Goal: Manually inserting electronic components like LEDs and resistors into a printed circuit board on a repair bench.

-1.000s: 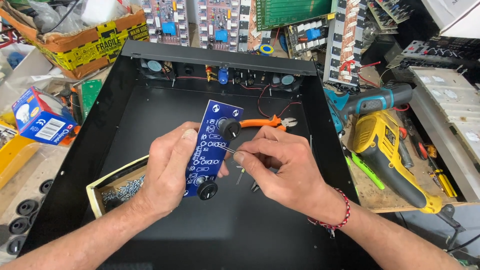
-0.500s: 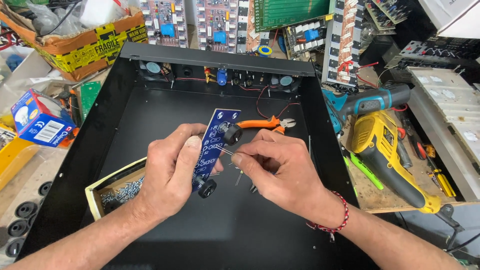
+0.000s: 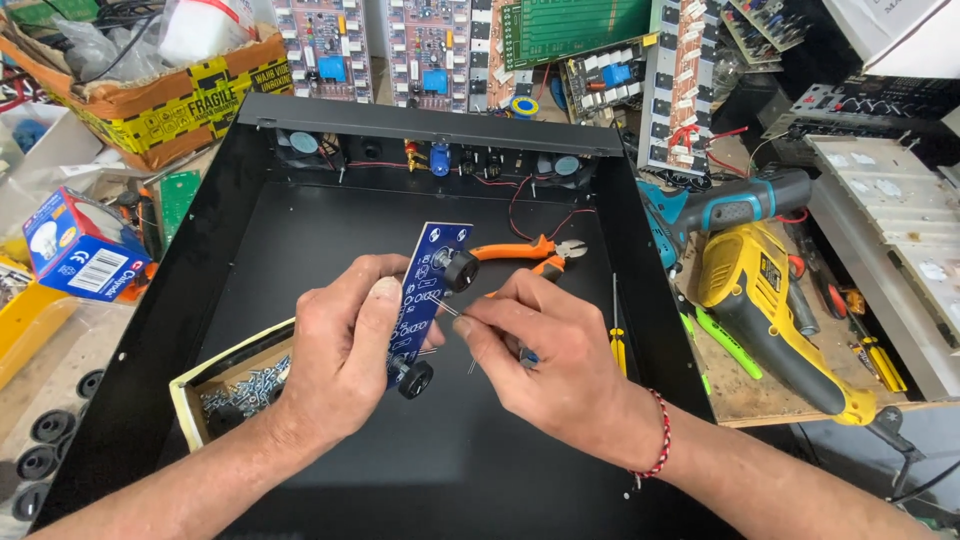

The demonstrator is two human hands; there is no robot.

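The left hand is clamped on a narrow blue circuit board, thumb on its face and fingers behind, holding it tilted at the middle of the frame. Two black knobs sit on the board, one near its upper end and one at its lower end. The right hand is pinched together on a thin metal tool whose tip touches the board between the knobs.

Both hands hover over an open black metal case, which fills the centre of the frame. Inside the case, just above the right hand, lie orange-handled pliers. At the lower left of the case stands a small box of screws, touching the left wrist.

Right of the case, on the table, lies a yellow drill, with a teal power tool just above it. A cardboard box sits at the upper left, and a blue and red carton lies at the left edge.
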